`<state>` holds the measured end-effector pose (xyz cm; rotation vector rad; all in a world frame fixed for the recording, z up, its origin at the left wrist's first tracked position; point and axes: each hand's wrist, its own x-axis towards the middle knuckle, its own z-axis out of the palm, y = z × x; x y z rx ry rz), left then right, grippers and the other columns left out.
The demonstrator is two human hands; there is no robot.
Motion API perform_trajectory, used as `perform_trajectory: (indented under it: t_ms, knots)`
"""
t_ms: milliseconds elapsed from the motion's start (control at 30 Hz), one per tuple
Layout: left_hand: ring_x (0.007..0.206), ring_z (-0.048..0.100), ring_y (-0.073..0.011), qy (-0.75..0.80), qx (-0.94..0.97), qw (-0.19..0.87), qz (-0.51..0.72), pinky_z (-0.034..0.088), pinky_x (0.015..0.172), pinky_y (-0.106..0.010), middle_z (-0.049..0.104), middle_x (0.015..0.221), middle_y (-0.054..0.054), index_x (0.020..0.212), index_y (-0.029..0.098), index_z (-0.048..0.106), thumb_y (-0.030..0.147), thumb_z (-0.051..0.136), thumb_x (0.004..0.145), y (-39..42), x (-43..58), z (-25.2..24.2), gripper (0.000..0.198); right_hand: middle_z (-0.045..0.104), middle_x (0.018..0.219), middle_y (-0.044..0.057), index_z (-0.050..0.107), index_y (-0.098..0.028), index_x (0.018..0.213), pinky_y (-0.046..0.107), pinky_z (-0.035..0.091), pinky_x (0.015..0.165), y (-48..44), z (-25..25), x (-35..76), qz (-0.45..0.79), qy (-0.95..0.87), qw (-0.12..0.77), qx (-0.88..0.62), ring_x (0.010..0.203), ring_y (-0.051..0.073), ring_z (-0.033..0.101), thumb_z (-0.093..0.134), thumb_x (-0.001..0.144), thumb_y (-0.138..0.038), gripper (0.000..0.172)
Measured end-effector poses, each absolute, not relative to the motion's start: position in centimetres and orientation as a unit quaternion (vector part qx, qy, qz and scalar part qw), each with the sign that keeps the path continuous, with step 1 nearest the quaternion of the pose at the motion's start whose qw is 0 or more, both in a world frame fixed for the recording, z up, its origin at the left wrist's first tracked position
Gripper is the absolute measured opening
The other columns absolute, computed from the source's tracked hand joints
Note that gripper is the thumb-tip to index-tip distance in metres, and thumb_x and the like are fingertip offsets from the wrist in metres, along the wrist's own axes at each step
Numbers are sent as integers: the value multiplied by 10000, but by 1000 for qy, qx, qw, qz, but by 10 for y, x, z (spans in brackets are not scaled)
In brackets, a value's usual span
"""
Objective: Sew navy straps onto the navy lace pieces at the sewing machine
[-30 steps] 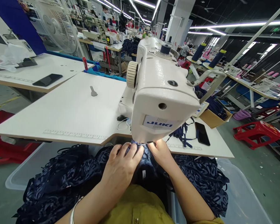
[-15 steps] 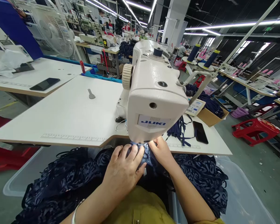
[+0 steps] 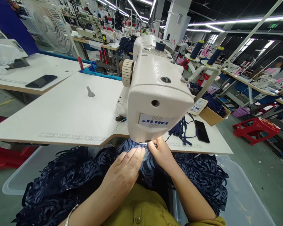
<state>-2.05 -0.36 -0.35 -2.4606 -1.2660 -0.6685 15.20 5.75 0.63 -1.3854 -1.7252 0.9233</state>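
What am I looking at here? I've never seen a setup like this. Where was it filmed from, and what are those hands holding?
There is no robot here: these are a person's bare hands, seen by a camera worn on that person's head, looking forward and down. The big white machine marked JUKI is a sewing machine. The left hand lies flat on dark blue patterned fabric; the right hand is at the fabric just below the machine's head, though its exact grip is hard to see. On the white table are a small metal piece, navy straps and a black phone. More dark patterned cloth is heaped on both sides below.
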Motion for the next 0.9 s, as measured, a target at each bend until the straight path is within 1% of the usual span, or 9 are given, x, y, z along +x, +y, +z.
perform_trajectory:
  t_ms: [100,367,500,900]
  knots:
    - [1168,540,-182,-458,-847,131,-235,314,1019,-327,610,1282,-58,1290,152,534,158,386,920,-4,-18,-3,399,475,610,-76,421,-223,819,240,309,561,60,5,151,345,-670,364,-547,590,128,507,457,879,-273,86]
    - [1163,547,-194,-458,-849,120,-234,317,992,-349,615,1279,-53,1275,137,539,138,373,916,0,-18,0,396,505,634,-63,418,-222,812,237,298,558,61,6,150,338,-672,363,-550,610,133,519,446,857,-231,54]
    - [1168,545,-199,-460,-848,120,-234,317,994,-352,615,1279,-59,1276,133,538,140,375,920,1,-17,1,392,515,644,-59,416,-220,785,236,297,565,60,8,150,341,-674,353,-553,624,128,520,438,847,-200,68]
    - [1159,551,-198,-461,-847,129,-231,325,994,-341,617,1270,-67,1271,148,550,157,382,919,0,-16,0,390,476,607,-73,417,-223,795,233,301,556,62,4,149,335,-674,365,-548,570,124,484,440,842,-193,61]
